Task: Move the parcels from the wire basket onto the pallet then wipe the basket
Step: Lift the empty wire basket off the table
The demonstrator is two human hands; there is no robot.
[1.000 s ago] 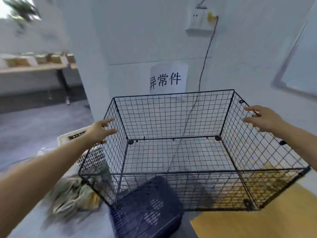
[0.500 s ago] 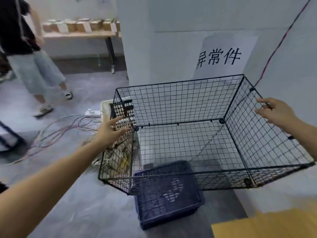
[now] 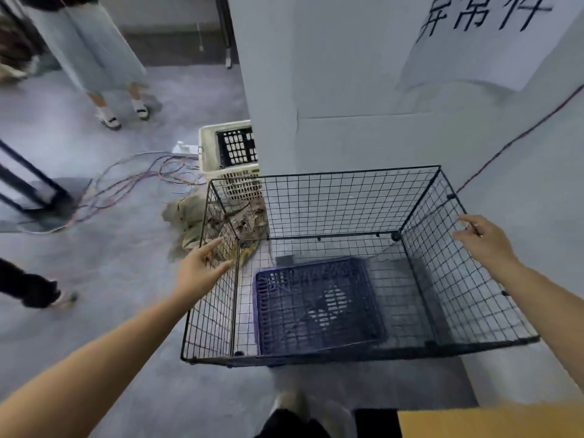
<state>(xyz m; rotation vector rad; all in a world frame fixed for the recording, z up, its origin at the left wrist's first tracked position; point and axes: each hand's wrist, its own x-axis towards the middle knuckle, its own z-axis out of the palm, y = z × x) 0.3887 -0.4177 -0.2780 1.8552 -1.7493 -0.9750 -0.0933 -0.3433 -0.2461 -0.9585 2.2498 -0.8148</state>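
The black wire basket (image 3: 347, 203) has nothing inside it. It hangs between my two hands in front of a white pillar. My left hand (image 3: 202, 267) lies against the basket's left wall with straight fingers. My right hand (image 3: 483, 241) grips the top of the right wall, with fingers hooked in the mesh. Through the mesh floor I see a dark blue plastic crate (image 3: 316, 305) on the ground. No parcels are in view. A yellow flat surface (image 3: 493, 422) shows at the bottom right corner.
The white pillar (image 3: 331, 74) carries a paper sign (image 3: 480, 36) and a red cable (image 3: 518, 137). A white plastic crate (image 3: 208, 153), crumpled sacks (image 3: 186, 216) and loose cables (image 3: 132, 175) lie on the floor to the left. A person (image 3: 94, 52) stands at upper left beside a black frame (image 3: 28, 184).
The view has tilted down toward the floor. The basket now sits lower in view, over the blue crate. Both hands have stayed on its side walls.
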